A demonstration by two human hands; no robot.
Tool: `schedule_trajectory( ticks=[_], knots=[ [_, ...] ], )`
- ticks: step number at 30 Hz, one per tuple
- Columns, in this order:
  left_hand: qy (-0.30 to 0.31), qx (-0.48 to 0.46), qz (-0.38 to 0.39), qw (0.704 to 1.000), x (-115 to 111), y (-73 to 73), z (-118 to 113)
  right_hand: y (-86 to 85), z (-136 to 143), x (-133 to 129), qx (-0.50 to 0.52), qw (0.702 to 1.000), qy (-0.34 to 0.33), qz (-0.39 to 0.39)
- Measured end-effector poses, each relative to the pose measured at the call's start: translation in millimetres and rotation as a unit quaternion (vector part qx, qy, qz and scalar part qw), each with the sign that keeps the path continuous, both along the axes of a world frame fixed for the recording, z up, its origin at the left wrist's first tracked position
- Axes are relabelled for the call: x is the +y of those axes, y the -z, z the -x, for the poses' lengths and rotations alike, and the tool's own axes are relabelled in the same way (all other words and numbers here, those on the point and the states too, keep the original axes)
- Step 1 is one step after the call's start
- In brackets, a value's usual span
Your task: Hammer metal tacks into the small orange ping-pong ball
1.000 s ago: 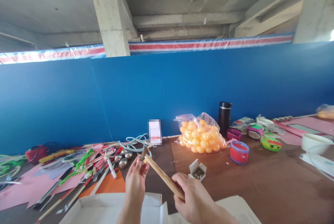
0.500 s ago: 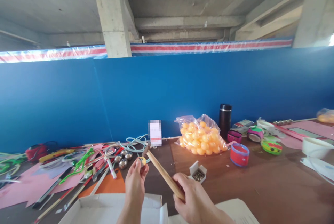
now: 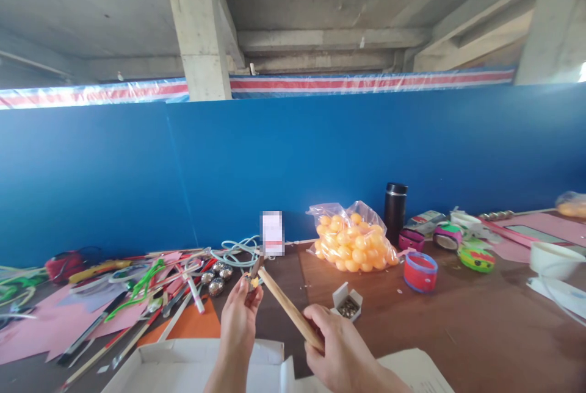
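Note:
My right hand point(image 3: 336, 344) is wrapped round the wooden handle of a hammer point(image 3: 290, 307); its dark head is at the upper left, close to my left fingertips. Between the fingers and thumb of my left hand point(image 3: 240, 313) is a small yellow-orange piece point(image 3: 253, 283), partly hidden by the fingers and hard to make out. Just left of that hand, several shiny metal balls point(image 3: 216, 285) sit on the table. A small open box of metal bits point(image 3: 348, 306) stands beyond my right hand.
A white open box point(image 3: 178, 368) lies in front at the left. Tools, sticks and pink paper point(image 3: 50, 320) crowd the left side. Behind are a bag of orange balls point(image 3: 352, 246) and a black flask point(image 3: 395, 213). A red and blue roll point(image 3: 420, 272) stands at the right.
The small piece in my left fingers looks turned or changed in shape, and that hand has shifted very slightly right. The hammer and my right hand are almost where they were.

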State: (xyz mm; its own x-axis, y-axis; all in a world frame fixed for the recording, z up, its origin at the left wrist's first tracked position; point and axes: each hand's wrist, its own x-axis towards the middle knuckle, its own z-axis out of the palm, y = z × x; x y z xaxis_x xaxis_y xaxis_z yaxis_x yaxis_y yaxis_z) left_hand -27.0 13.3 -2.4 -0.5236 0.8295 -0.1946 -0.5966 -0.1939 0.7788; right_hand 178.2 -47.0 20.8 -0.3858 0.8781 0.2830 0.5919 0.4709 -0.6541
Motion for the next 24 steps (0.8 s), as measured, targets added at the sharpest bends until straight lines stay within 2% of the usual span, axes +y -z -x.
schedule_trajectory(
  ticks=[5,12,16,24],
  knots=[
    [0.018,-0.005,0.002,1.000,-1.9,-3.8,0.0,-2.5,-1.3,0.2,0.029,0.999,0.022,-0.002],
    [0.021,0.006,0.008,1.000,-2.1,-4.5,-1.0,0.4,-1.6,1.1,0.005,1.000,0.002,-0.008],
    [0.025,0.012,0.012,1.000,-0.6,-2.2,0.4,-1.9,-1.5,0.7,0.010,1.000,0.016,-0.009],
    [-0.002,0.035,0.040,0.999,0.3,3.0,1.6,-0.9,-0.9,0.3,0.000,1.000,0.010,0.006]
  ],
)
